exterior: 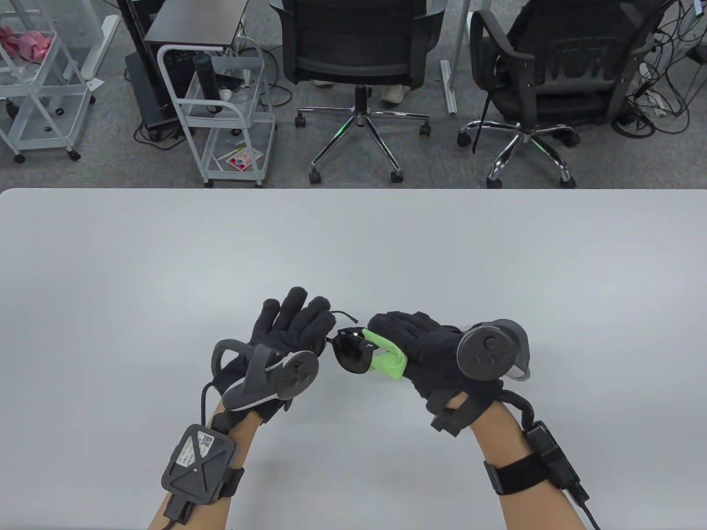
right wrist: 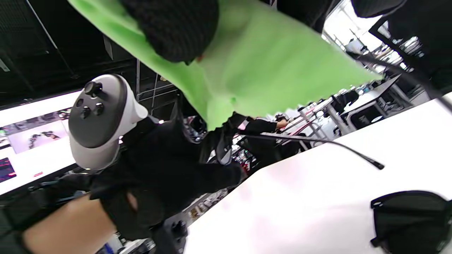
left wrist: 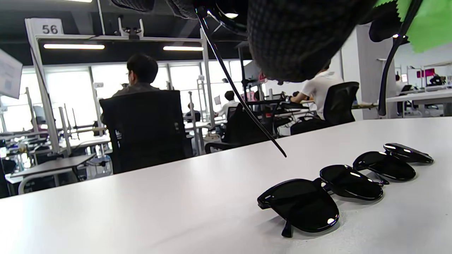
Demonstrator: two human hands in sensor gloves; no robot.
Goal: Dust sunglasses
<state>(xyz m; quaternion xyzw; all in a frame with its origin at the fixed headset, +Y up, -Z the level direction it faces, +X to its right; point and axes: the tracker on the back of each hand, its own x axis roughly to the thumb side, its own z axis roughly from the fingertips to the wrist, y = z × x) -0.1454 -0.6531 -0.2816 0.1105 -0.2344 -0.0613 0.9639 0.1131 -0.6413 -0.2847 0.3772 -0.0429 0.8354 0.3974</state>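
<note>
**Mid-wipe, with more pairs waiting**

While my left hand [exterior: 287, 345] holds the sunglasses [exterior: 351, 353] up off the table [exterior: 353, 243], my right hand [exterior: 428, 353] works the green cloth [exterior: 386, 361] against them, so I judge the dusting to be under way rather than finished. In the table view the pair sits between my two hands, just above the tabletop, one lens facing the camera and one temple arm sticking out past my left fingertips. My left fingers [exterior: 293, 314] look fairly straight and fanned behind the frame; the actual hold is hidden by the tracker, so I can't say for sure whether my thumb pinches the rim, though something on that side must be carrying it. My right fingers [exterior: 397, 326] are curled over the cloth, pinching it against the lens nearest them.

What is left: from the left wrist view, two further pairs [left wrist: 344, 185] lie folded in a row on the table, lenses up, touching or nearly touching end to end. I cannot tell whether those are already wiped or still due. The pair in hand also has its other lens and its arms to go over, as far as I can judge.

As for containers, I see no case, tray or box on the table; nothing is stowed in anything.
</note>
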